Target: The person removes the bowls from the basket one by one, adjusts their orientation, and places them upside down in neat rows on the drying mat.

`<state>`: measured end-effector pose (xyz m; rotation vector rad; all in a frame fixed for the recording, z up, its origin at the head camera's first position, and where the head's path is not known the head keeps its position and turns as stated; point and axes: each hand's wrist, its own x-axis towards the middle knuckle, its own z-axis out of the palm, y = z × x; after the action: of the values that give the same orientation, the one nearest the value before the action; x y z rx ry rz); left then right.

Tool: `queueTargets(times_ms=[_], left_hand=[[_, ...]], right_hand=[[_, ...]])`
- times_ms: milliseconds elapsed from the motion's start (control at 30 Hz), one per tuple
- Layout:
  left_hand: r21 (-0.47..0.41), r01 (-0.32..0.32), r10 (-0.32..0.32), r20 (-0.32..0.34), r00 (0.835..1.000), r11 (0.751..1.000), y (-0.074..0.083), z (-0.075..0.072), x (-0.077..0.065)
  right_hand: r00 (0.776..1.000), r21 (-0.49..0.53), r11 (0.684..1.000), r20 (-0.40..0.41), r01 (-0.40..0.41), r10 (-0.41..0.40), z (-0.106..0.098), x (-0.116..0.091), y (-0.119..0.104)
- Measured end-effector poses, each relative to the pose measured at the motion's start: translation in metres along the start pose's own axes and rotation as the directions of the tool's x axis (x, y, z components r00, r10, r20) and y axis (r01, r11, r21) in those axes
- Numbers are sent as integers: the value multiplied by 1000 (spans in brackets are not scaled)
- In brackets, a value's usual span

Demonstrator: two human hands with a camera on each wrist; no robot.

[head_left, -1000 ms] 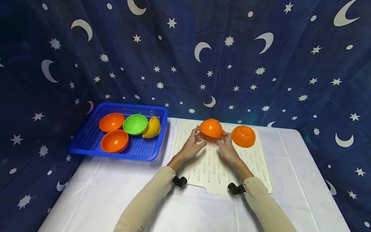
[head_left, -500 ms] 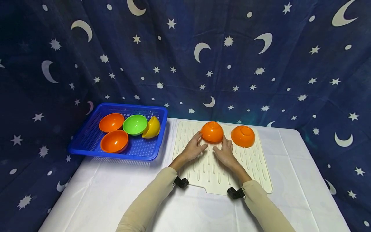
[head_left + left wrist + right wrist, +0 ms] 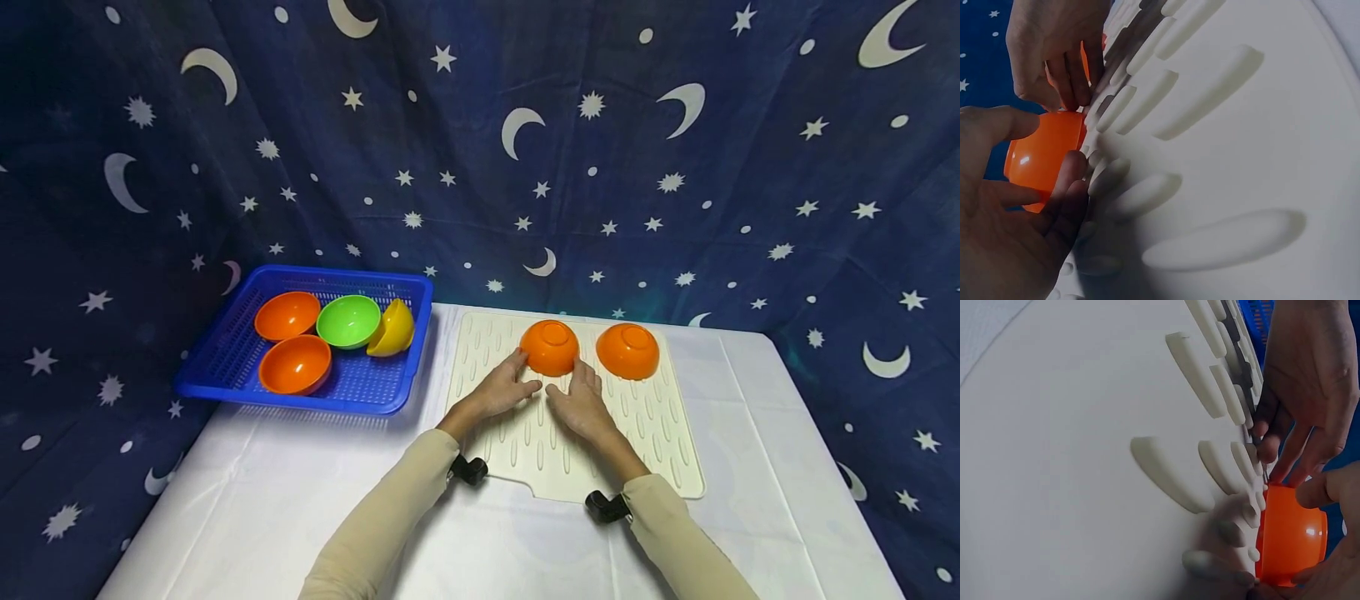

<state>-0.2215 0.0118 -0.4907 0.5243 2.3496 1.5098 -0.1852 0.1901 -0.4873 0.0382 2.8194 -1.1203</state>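
An orange bowl (image 3: 550, 348) lies upside down near the back of the cream ribbed mat (image 3: 525, 454). At its left side my left hand (image 3: 498, 388) rests its fingertips, the thumb held away from the bowl. My right hand (image 3: 582, 407) has its fingertips at the bowl's right side, its thumb also apart. In the left wrist view the bowl (image 3: 1044, 153) shows between both hands, its rim down on the mat. The right wrist view shows the same bowl (image 3: 1294, 534) partly behind my fingers. A second orange bowl (image 3: 628, 351) is upside down to the right.
On the left of the white-covered table (image 3: 247, 500) stands a blue basket (image 3: 367, 387). It holds two orange bowls (image 3: 296, 365), a green bowl (image 3: 349, 322) and a tilted yellow bowl (image 3: 393, 327). A starry dark blue curtain (image 3: 465, 142) hangs behind.
The orange bowl has come down from between my hands and lies upside down on the mat, slightly nearer than before. My hands have lowered with it, thumbs drawn away.
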Motion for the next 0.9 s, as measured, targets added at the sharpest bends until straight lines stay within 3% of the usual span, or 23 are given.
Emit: queueTargets(times_ms=[167,433,600,733,900], left_hand=[[90,-25,22,35,999,996,3,1,-1],[164,-10,-3,80,997,986,5,4,-2],[251,-16,-16,124,992,968,10,4,-3],[286,-12,-23,118,993,958,12,4,-5],[313,-85,50,120,991,946,9,4,-6]], right_hand=[[1000,-21,1000,28,6,-5,-3,-2,0],[999,-20,1000,42,-15,16,-4,-3,0],[999,-34,999,43,-20,22,-9,-1,0],[998,-45,999,60,-6,9,-7,-2,1],[997,-56,998,71,18,-14,-3,-3,3]])
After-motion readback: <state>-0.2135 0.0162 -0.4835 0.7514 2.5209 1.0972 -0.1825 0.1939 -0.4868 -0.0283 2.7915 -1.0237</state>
